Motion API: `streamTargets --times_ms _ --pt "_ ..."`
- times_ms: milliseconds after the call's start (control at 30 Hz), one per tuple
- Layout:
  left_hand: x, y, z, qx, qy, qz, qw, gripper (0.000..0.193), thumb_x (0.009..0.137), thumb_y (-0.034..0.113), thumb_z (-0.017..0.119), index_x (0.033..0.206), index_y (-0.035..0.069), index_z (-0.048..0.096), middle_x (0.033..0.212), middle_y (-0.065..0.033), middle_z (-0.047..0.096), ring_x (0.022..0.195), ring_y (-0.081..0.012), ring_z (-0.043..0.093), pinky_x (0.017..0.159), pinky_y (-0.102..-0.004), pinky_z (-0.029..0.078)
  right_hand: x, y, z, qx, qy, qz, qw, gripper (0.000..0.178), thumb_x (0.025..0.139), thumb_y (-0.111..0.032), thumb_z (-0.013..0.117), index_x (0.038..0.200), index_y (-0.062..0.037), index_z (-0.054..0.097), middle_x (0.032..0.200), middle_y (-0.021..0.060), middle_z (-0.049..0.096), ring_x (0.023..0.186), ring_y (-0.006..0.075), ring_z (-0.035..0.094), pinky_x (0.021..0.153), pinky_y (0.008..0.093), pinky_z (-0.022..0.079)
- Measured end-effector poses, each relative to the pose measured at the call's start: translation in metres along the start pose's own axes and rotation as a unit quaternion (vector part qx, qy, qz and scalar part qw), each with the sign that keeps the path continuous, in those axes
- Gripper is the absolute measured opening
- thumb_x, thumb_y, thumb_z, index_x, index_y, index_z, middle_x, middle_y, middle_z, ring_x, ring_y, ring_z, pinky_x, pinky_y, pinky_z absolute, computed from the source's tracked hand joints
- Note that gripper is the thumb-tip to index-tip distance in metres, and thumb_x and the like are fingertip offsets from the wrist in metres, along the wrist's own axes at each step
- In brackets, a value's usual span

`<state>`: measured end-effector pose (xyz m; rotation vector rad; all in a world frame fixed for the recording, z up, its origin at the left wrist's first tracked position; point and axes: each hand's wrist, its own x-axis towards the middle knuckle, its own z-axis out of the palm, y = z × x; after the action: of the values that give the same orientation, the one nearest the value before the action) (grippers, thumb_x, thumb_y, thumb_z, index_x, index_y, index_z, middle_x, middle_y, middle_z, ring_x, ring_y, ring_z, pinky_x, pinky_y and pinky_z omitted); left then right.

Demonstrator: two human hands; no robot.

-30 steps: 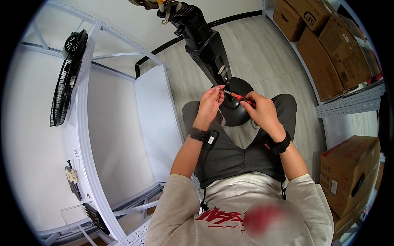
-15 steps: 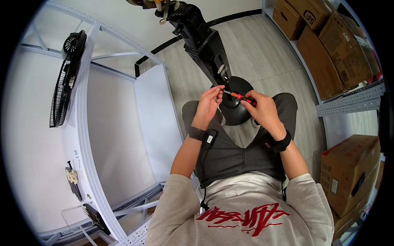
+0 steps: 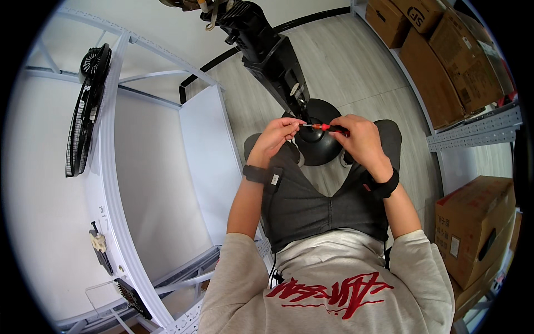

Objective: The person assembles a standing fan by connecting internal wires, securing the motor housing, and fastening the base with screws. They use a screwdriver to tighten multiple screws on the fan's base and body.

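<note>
A red and black screwdriver [image 3: 326,127] lies almost level between my hands, its shaft pointing left. My right hand [image 3: 362,142] is closed around the handle. At the shaft's tip, my left hand [image 3: 272,136] pinches thumb and fingers together; whatever small piece is between them is too small to make out. Just beyond the hands, a black fan stand [image 3: 276,64] leans up and to the left from its round black base [image 3: 321,149]. The base rests on the floor between my feet. Loose metal parts dangle at the stand's upper end, partly cut off by the frame.
To the left, a white shelf [image 3: 130,222] carries a black fan grille with its motor [image 3: 89,106], a pale-and-black tool [image 3: 99,245] and a black bristled item [image 3: 132,298]. Cardboard boxes [image 3: 425,72] fill the metal rack at right; another carton [image 3: 473,228] sits lower.
The screwdriver has swung closer to level. My left hand has drawn slightly left, and my right hand has risen a little. The whole view has shifted slightly.
</note>
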<state>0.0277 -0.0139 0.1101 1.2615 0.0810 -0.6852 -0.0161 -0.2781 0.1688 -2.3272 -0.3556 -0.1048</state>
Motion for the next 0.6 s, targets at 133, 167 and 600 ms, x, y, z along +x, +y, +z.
streamTargets --times_ms 133,167,600 --pt "0.004 0.001 -0.007 -0.06 -0.017 0.002 0.998 0.031 0.101 0.009 0.056 0.127 -0.009 0.059 0.086 0.0009 0.054 0.076 -0.0062 0.047 0.066 -0.0193 0.04 -0.001 0.004 0.01 0.05 0.02 0.02 0.998 0.023 0.081 -0.022 0.078 0.099 -0.0071 0.072 0.084 0.0103 0.069 0.075 0.0289 0.067 0.066 0.0388 0.052" --pt "0.005 0.001 -0.008 -0.088 -0.023 0.006 0.996 0.034 0.102 0.009 0.056 0.13 -0.01 0.057 0.087 0.0004 0.054 0.077 -0.0065 0.047 0.066 -0.0194 0.041 -0.002 0.005 0.012 0.069 0.028 0.028 0.997 0.024 0.081 -0.022 0.078 0.099 -0.0068 0.072 0.085 0.0106 0.07 0.075 0.0288 0.067 0.066 0.0386 0.052" --pt "0.018 -0.022 -0.011 -0.259 -0.008 0.046 0.965 0.042 0.106 0.016 0.049 0.139 -0.009 0.046 0.106 -0.0094 0.06 0.092 -0.0155 0.057 0.078 -0.0257 0.048 -0.002 0.009 0.017 0.111 0.042 0.112 0.987 0.028 0.083 -0.024 0.078 0.102 -0.0039 0.072 0.086 0.0131 0.072 0.074 0.0264 0.069 0.067 0.0359 0.053"
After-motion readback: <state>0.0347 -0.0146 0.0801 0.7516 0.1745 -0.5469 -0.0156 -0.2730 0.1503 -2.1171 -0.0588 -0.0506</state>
